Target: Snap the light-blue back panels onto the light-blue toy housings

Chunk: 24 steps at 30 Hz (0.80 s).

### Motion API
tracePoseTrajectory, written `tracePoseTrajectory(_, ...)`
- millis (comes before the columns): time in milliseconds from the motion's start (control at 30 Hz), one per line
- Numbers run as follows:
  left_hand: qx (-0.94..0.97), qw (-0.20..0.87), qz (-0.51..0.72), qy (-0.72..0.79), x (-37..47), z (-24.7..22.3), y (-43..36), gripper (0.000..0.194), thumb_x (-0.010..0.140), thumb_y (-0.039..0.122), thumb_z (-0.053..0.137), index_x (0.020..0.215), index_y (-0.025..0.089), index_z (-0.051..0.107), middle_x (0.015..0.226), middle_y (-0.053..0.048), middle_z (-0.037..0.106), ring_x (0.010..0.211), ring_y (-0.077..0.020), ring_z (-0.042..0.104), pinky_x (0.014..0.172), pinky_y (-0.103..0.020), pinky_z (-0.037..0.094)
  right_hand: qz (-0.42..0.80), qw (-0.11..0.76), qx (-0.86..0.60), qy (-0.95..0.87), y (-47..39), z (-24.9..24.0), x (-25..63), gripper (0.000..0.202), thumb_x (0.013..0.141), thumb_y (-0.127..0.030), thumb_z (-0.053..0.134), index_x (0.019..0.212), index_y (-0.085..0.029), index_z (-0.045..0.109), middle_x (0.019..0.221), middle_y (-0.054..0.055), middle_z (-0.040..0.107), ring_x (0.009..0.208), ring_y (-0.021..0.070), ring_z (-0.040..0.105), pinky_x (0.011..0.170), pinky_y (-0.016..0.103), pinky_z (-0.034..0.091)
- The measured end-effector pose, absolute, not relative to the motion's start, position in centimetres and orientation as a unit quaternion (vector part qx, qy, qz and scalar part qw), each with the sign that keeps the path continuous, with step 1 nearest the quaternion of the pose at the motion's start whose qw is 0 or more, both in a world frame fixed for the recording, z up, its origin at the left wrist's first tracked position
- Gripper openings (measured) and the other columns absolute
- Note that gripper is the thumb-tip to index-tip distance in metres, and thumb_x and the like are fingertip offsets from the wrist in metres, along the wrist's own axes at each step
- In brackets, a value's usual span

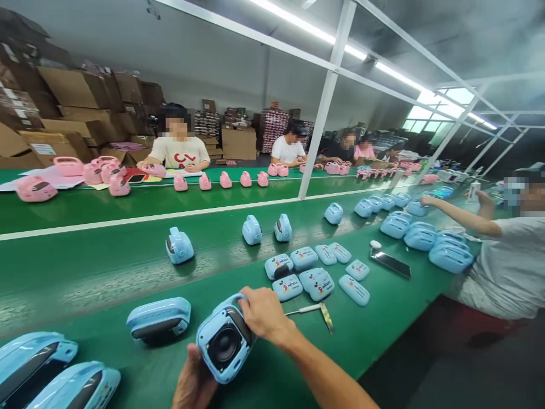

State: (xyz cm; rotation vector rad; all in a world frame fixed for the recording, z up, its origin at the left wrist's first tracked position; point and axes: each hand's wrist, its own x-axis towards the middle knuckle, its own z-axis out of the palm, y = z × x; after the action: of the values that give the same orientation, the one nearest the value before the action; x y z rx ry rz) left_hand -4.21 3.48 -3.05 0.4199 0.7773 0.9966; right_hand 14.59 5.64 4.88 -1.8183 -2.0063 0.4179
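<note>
A light-blue portable speaker (204,347) is between my hands, tilted, with its round black speaker cone (225,345) facing me. My right hand (264,313) grips it at the handle on the top right. Below and to its left, my left hand (195,378) cups the housing, the thumb along the side and the other fingers partly hidden. Just right of my right hand lies a small tool with a white handle (310,308) and a yellowish blade-like part. Behind it are several blue cover panels (287,288) with a cartoon mouse print, some stacked.
More blue speakers lie at the left (158,321) and along the green belt (179,245). A phone (390,264) rests right of the panels. A co-worker in a grey shirt (506,261) sits at the right near stacked speakers. People across the line handle pink speakers (117,184).
</note>
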Motion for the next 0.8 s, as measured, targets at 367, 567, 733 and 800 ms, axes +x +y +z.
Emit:
tracePoseTrajectory(367,0.497,0.408,0.576,0.504,-5.4,-2.8,5.0,0.080,0.044,0.046,0.095,0.118,0.032,0.067,0.131,-0.004,0.062,0.135,-0.0382,0.048,0.118,-0.051,0.035,0.120,0.105,-0.622,-0.767,7.3,2.3,27.9,0.064,0.062,0.000,0.076,0.123,-0.016,0.065,0.121,0.015,0.067,0.114,0.0339,0.058,0.097,0.045,0.046)
tracePoseTrajectory(567,0.795,0.151,0.467,0.356,-6.1,-2.6,6.2,0.058,0.078,0.031,0.079,0.131,0.033,0.056,0.147,-0.010,0.048,0.134,-0.0344,0.051,0.108,-0.057,0.046,0.111,0.057,-0.591,-0.797,7.4,1.2,28.6,0.066,0.056,-0.010,0.085,0.117,-0.018,0.061,0.120,0.011,0.061,0.110,0.0306,0.056,0.094,0.041,0.047)
tracePoseTrajectory(733,0.867,0.060,0.403,0.288,-7.7,-2.8,4.6,0.058,0.084,0.021,0.073,0.136,0.032,0.051,0.145,-0.013,0.046,0.139,-0.0363,0.046,0.103,-0.053,0.052,0.109,0.066,-0.563,-0.817,6.6,0.9,29.3,0.060,0.061,-0.006,0.072,0.118,-0.016,0.058,0.122,0.012,0.058,0.110,0.0292,0.053,0.095,0.040,0.046)
tracePoseTrajectory(800,0.874,0.050,0.395,0.277,-8.5,-3.1,3.9,0.059,0.084,0.014,0.070,0.136,0.035,0.052,0.143,-0.011,0.048,0.141,-0.0363,0.045,0.102,-0.051,0.054,0.112,0.070,-0.554,-0.822,6.2,1.0,29.3,0.061,0.058,-0.004,0.069,0.117,-0.014,0.058,0.120,0.014,0.058,0.109,0.0298,0.052,0.094,0.041,0.046)
